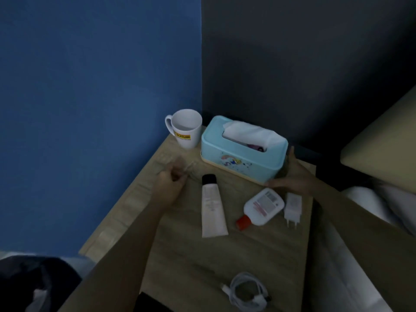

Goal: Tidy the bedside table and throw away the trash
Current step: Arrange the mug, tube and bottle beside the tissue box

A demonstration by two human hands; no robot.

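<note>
Dim, bluish light; the left hand (173, 179) is smeared by motion blur, edges bow with wide-angle distortion, detail soft throughout.

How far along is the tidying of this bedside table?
Looks early. Done: nothing is clearly finished. In hand: the right hand rests against the tissue box; the left hand is curled beside the tube, its contents unclear. Left: bottle, charger and cable lie loose.
</note>
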